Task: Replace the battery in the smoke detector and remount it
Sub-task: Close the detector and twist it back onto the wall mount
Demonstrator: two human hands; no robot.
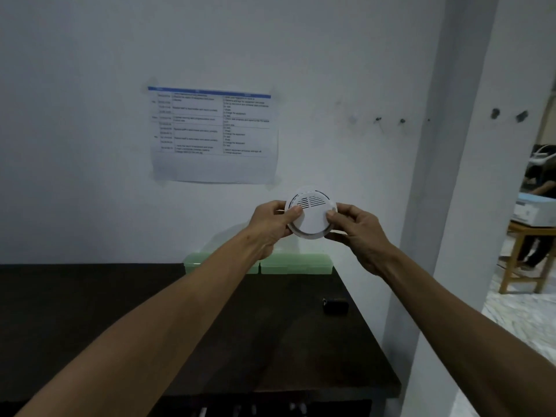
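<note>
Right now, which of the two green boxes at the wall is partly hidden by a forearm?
The left green box: the left hand's forearm crosses its right end. The right green box sits clear, between both arms, under the smoke detector.

Dim, bluish, soft picture; brighter daylight at the right edge, wide-angle bending at the borders.
</note>
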